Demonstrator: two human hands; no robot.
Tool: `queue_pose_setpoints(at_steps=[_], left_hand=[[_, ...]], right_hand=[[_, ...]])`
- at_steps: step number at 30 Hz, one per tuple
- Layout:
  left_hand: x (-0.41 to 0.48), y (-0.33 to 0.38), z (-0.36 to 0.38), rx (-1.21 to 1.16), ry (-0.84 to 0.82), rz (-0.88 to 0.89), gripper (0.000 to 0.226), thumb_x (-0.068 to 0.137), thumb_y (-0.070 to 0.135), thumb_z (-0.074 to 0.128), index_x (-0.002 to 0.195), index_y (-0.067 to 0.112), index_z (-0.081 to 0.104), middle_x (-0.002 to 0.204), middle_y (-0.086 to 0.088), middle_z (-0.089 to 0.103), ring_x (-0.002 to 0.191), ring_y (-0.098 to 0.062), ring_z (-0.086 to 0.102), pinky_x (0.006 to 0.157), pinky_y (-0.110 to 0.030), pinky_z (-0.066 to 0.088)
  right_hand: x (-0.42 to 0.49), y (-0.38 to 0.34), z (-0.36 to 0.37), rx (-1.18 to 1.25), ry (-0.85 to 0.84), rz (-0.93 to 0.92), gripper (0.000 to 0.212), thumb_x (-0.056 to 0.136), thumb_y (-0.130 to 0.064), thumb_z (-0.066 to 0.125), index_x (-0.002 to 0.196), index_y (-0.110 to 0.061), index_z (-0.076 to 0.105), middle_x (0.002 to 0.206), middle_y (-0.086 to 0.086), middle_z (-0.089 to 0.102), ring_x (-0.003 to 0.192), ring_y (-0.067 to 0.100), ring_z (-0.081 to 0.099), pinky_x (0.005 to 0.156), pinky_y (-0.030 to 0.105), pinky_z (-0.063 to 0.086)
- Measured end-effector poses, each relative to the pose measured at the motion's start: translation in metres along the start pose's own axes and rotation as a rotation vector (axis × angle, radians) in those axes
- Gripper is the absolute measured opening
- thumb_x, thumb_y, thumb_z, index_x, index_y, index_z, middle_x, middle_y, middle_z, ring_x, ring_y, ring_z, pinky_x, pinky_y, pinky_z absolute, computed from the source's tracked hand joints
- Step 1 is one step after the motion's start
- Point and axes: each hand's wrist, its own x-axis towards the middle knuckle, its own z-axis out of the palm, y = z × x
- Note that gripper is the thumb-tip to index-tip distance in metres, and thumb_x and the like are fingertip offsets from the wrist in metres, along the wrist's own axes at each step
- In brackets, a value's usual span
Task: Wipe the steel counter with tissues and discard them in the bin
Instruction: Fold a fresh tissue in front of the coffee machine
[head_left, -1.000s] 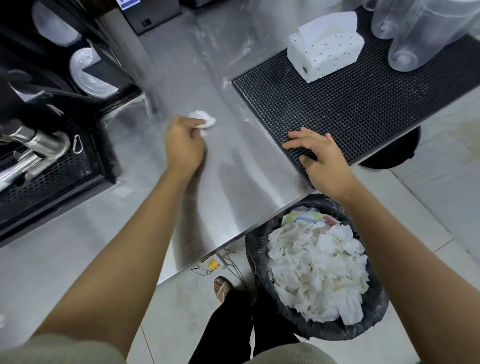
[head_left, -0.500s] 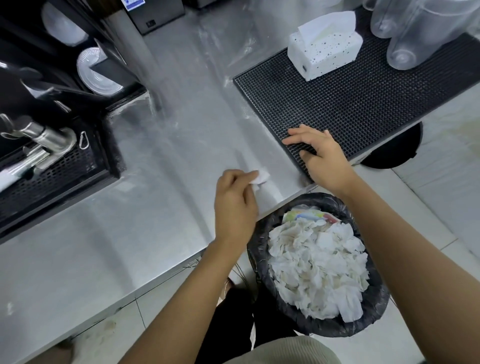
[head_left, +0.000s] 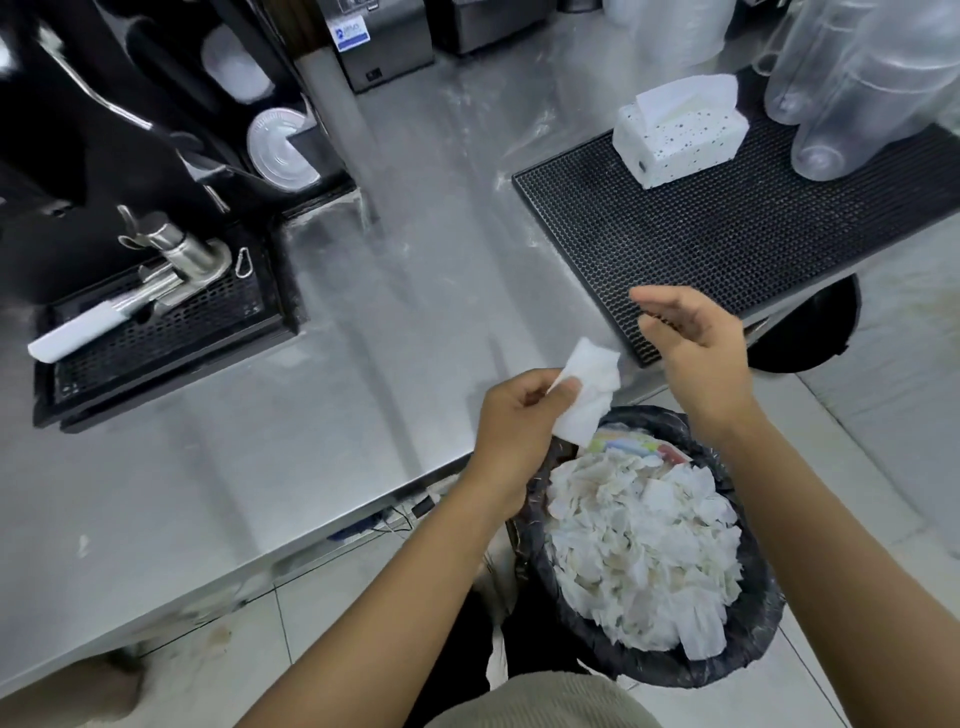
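Single head-worn wide-angle view, close above the counter (head_left: 322, 441), aimed forward and steeply down across its near edge, taking in the bin (head_left: 748, 656) on the floor (head_left: 909, 426) below.

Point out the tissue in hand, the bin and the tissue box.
Crumpled white tissue (head_left: 592, 387): head view, its middle fold.
Black bag-lined round bin (head_left: 670, 667): head view, near rim.
White speckled tissue box (head_left: 675, 150): head view, side face.

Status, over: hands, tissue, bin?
Left hand pinches tissue, near bin rim. Right hand open, empty, over mat corner. Bin heaped full, nothing blocking.
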Motion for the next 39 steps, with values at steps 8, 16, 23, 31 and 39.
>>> queue_pose_setpoints(at_steps=[8, 16, 23, 31, 39], left_hand=[[-0.025, 0.027, -0.066, -0.190, 0.041, 0.015, 0.016, 0.091, 0.014, 0.061, 0.104, 0.013, 0.069, 0.097, -0.009, 0.072, 0.091, -0.026, 0.068, 0.081, -0.041, 0.056], [-0.057, 0.037, -0.165, -0.241, 0.207, 0.186, 0.011, 0.084, 0.016, 0.068, 0.086, 0.015, 0.057, 0.078, -0.003, 0.065, 0.074, -0.018, 0.061, 0.067, -0.028, 0.047], [-0.067, 0.050, -0.262, 0.208, 0.314, 0.377, 0.021, 0.074, 0.026, 0.080, 0.092, 0.022, 0.069, 0.094, 0.003, 0.070, 0.082, -0.014, 0.064, 0.075, -0.032, 0.053], [-0.071, 0.072, -0.356, -0.331, 0.438, 0.185, 0.017, 0.089, 0.020, 0.065, 0.094, 0.003, 0.063, 0.083, -0.004, 0.068, 0.074, -0.014, 0.063, 0.062, -0.023, 0.050], [-0.081, 0.062, -0.404, -0.315, 0.543, 0.240, 0.025, 0.087, 0.011, 0.067, 0.110, 0.014, 0.057, 0.085, -0.004, 0.071, 0.065, -0.006, 0.063, 0.060, -0.017, 0.049]], right_hand=[[-0.070, -0.030, 0.070, 0.401, -0.280, 0.338, 0.030, 0.090, -0.019, 0.064, 0.115, -0.003, 0.064, 0.109, 0.019, 0.069, 0.094, 0.026, 0.066, 0.090, 0.042, 0.054], [-0.099, -0.067, 0.161, 0.452, -0.381, 0.321, 0.014, 0.085, 0.005, 0.063, 0.092, -0.006, 0.069, 0.079, 0.008, 0.071, 0.073, 0.020, 0.065, 0.076, 0.031, 0.053], [-0.112, -0.099, 0.260, 0.470, -0.407, 0.275, 0.026, 0.083, 0.002, 0.067, 0.071, -0.019, 0.076, 0.072, 0.007, 0.070, 0.070, 0.021, 0.064, 0.075, 0.031, 0.055], [-0.119, -0.112, 0.332, 0.481, -0.434, 0.281, 0.013, 0.078, 0.001, 0.069, 0.083, -0.010, 0.064, 0.071, 0.007, 0.068, 0.064, 0.019, 0.061, 0.068, 0.025, 0.053], [-0.126, -0.118, 0.379, 0.504, -0.571, 0.300, 0.028, 0.072, -0.026, 0.080, 0.086, -0.007, 0.064, 0.097, 0.018, 0.068, 0.091, 0.029, 0.062, 0.090, 0.042, 0.051]])
